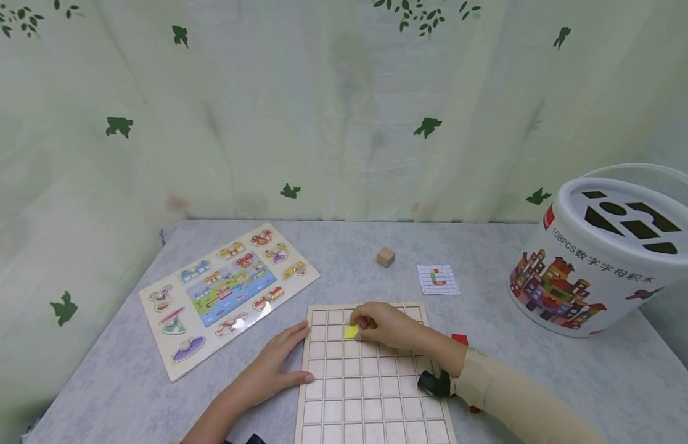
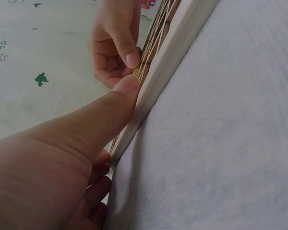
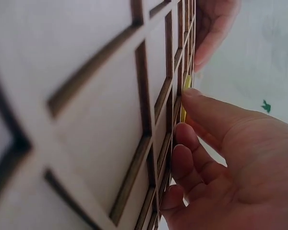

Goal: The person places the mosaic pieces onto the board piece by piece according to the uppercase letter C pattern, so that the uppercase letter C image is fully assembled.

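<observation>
Wooden cube [image 1: 385,257] and card [image 1: 439,280] sit beyond the gridded board [image 1: 352,390]; right hand [image 1: 389,325] pinches the yellow piece [image 1: 351,333] at upper squares, hiding its long axis; left hand [image 1: 273,362], fingers extended, touches board's edge.

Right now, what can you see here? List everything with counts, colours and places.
Gridded board: one, pale wood, front centre
Tile: one, yellow, on the gridded board
Pieces: at least two, red, by the right forearm, partly hidden
Pattern card: one, white, beyond the gridded board
Cube: one, wood-coloured, left of the card
Picture puzzle board: one, multicoloured, left
Block bucket: one, white with printed castle, right
Table: one, grey, underneath
Curtain: pale green, leaf-patterned, behind
Black device: one, right wrist
Sleeve: one, beige, right arm
Left hand: one, touching the gridded board's left edge
Right hand: one, pinching the tile
</observation>
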The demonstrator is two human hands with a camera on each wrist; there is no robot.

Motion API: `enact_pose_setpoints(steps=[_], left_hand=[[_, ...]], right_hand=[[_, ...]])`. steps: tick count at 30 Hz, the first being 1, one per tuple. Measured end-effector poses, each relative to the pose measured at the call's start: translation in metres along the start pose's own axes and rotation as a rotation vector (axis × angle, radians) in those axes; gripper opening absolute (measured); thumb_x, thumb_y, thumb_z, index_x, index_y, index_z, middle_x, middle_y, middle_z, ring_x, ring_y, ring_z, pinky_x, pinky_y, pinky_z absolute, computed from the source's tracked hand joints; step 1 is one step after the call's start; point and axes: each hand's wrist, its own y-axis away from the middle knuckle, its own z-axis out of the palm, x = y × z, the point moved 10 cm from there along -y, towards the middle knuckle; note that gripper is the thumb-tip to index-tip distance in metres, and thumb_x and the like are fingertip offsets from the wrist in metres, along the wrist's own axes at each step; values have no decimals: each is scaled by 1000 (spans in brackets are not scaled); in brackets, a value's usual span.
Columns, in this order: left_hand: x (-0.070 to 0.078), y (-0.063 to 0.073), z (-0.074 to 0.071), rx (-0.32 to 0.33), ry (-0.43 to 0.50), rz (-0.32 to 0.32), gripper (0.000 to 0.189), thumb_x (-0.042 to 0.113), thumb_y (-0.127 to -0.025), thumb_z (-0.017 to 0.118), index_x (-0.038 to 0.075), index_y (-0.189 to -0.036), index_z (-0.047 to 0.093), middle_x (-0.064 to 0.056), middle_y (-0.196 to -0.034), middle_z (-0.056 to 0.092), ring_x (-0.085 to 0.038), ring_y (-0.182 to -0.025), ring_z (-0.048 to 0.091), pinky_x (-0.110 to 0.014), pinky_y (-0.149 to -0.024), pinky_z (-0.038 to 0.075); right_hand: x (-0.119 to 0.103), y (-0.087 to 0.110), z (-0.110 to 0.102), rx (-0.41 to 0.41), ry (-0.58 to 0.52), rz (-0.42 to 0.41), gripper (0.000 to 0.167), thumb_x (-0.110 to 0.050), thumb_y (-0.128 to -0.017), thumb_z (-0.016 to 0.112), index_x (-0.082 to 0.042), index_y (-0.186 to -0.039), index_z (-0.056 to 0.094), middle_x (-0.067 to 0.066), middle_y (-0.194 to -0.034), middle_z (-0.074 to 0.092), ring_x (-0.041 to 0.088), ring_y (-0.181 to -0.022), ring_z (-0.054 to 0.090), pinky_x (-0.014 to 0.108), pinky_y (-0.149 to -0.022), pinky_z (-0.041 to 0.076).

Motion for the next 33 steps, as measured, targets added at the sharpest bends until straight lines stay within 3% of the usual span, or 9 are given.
enact_pose_setpoints(steps=[6, 11, 16, 21, 28, 33], left_hand=[[0, 0, -1, 5, -6, 8, 85, 48, -73, 67, 5, -139, 34, -7, -144, 26, -30, -130, 23, -52, -100, 23], [-3, 0, 2, -13, 6, -15, 85, 49, -73, 67, 7, -139, 34, -5, -145, 25, -28, -131, 21, -50, -101, 22], [-2, -1, 4, -28, 17, -3, 85, 49, -73, 67, 6, -139, 33, -5, -145, 25, -29, -131, 20, -51, -101, 21], [-2, 0, 4, -22, 6, -2, 85, 49, -73, 67, 6, -139, 33, -5, -145, 25, -29, -131, 20, -51, -101, 22], [-2, 1, 1, -8, -10, 5, 86, 49, -73, 67, 6, -139, 33, -6, -145, 25, -30, -130, 21, -51, -100, 23], [-1, 1, 0, -6, -10, 9, 86, 49, -73, 67, 6, -139, 33, -6, -145, 26, -29, -130, 21, -51, -101, 23]], right_hand=[[-2, 2, 0, -25, -13, 16, 16, -12, -83, 65, -11, -99, 60, -5, -78, 51, 7, -69, 44, 22, -62, 41], [-3, 11, -8, -30, -94, 47, 36, -19, -84, 65, -8, -116, 56, -1, -96, 55, 13, -84, 50, 27, -73, 43], [-15, 34, -38, 57, -181, 45, 52, -24, -83, 66, -9, -129, 46, 8, -114, 54, 24, -101, 50, 42, -85, 41], [-17, 64, -70, 178, -94, 39, 53, -26, -82, 67, -14, -129, 46, 5, -118, 53, 26, -105, 50, 46, -88, 40], [9, 105, -87, 284, -12, 126, 48, -18, -81, 68, -9, -125, 51, 6, -119, 55, 26, -103, 50, 48, -85, 42], [42, 124, -85, 280, -37, 256, 45, -16, -80, 68, -7, -122, 53, 8, -117, 55, 27, -102, 50, 47, -85, 42]])
